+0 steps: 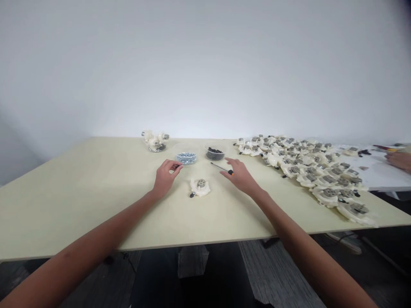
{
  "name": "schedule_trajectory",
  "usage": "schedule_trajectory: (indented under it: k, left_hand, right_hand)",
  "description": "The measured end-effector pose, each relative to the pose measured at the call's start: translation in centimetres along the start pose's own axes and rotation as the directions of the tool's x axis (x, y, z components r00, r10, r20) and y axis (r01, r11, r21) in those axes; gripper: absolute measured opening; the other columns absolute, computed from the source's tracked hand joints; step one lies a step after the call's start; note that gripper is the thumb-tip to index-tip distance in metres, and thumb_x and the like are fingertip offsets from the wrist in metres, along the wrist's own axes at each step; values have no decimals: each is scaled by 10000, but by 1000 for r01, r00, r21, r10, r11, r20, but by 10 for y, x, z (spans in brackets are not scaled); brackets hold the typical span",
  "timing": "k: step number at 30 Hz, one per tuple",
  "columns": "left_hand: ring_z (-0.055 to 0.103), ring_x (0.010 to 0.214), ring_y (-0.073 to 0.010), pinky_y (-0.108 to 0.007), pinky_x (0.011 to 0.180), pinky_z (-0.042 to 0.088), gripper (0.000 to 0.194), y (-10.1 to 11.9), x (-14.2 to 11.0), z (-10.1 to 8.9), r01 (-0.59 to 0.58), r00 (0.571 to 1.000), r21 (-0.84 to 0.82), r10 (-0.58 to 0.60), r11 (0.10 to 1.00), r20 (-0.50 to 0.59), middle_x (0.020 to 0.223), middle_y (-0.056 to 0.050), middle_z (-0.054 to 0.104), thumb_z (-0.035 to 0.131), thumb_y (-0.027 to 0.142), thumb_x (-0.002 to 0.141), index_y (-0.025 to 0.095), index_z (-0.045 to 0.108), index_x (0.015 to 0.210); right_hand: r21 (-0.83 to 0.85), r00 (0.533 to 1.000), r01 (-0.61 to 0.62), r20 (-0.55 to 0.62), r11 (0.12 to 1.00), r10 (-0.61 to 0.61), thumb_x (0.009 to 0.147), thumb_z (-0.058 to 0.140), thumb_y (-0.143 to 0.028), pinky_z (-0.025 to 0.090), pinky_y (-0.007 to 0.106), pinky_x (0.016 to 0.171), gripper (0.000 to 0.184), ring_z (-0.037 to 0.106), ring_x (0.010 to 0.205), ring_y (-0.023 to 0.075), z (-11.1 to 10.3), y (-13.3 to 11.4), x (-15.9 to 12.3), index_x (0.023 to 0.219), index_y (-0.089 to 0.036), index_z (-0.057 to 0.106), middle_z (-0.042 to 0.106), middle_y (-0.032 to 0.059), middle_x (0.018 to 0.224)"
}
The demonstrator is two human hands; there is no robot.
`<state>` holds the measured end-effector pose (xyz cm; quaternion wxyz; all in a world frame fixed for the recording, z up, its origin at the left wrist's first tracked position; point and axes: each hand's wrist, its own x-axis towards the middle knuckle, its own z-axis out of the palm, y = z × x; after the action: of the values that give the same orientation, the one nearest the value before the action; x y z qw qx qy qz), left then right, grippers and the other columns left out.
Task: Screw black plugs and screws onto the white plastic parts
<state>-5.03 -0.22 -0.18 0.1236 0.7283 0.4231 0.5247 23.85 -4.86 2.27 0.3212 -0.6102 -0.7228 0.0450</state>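
My left hand (166, 176) is closed in a pinch beside the bowl of screws, with a small dark piece (177, 166) at its fingertips. My right hand (239, 174) has the handle of a screwdriver (220, 167) in its palm, with thumb and index finger apart. The shaft points left, toward the space between the bowls. Between my hands a cream plastic housing (201, 188) lies on the table, bearing a round grey metal motor and a black piece at its lower left. The fingers gripping the screwdriver handle are mostly hidden.
Behind my hands stand a clear bowl of silvery screws (186, 158) and a clear bowl of black parts (215, 154). Several similar housings (156, 140) sit at back left; many more housings (321, 171) cover the right side. Another person's hand (399, 160) shows far right.
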Motion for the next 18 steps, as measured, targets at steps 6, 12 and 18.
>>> schedule_trajectory:
  k: [6,12,18]
  left_hand:
    - [641,820,-155,-283,797,519,167,-6,1,-4,159,981,-110,-145,981,126,907,-26,665,621,353,815,205,680,867]
    - [644,827,-152,-285,794,520,148,-6,1,-2,148,978,-150,-123,977,167,910,-28,660,623,334,826,207,672,882]
    - [605,792,-120,-269,766,507,139,-2,-5,-3,-143,989,-20,144,989,27,918,-27,610,559,296,889,212,652,949]
  right_hand:
    - [-135,985,-114,111,984,130,823,560,-521,447,418,847,421,585,972,308,-15,63,-23,1051,-187,677,651,145,1051]
    - [278,972,-203,177,939,158,792,605,-532,443,350,770,446,596,878,242,-15,44,-16,1109,-231,692,685,66,1048]
    - [478,940,-244,330,844,84,751,668,-480,430,356,787,447,562,831,199,1,14,1,1138,-258,697,654,47,1061]
